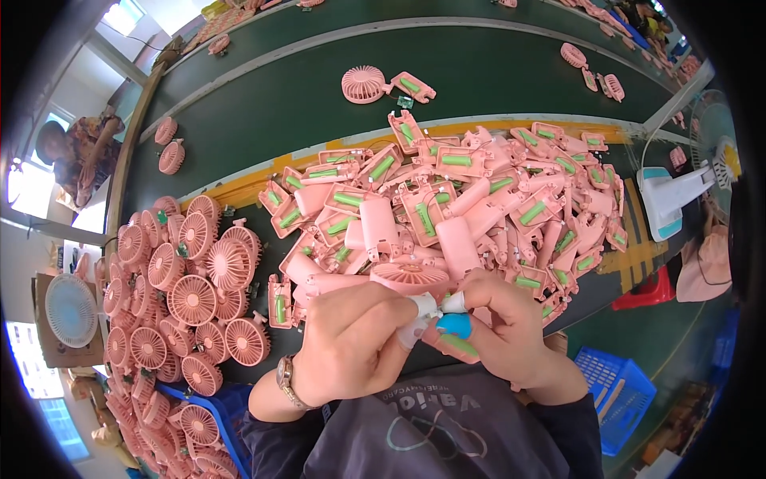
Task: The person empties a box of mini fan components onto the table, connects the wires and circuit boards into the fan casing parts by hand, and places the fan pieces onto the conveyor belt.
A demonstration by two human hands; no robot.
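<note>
Both hands meet low in the middle, with wrapped fingertips close together. My left hand (343, 339) is closed in a pinch in white finger covers; whatever lies between its tips is too small to make out. My right hand (511, 331), with white and blue finger covers, is closed around a pink handle shell (455, 348) holding a green battery. Just beyond the fingertips sits a pink fan head (409, 275), partly hidden by my hands. In front of them spreads a large heap of pink handle shells (379, 223), many with green batteries and thin wires.
Pink fan heads (191, 299) pile up at the left, beside a blue bin (215, 415). A green conveyor belt (295, 80) beyond the heap carries a few fan parts. At right stand a white desk fan (674, 195), a red stool (646, 291) and a blue crate (614, 395). A person (84, 156) is at far left.
</note>
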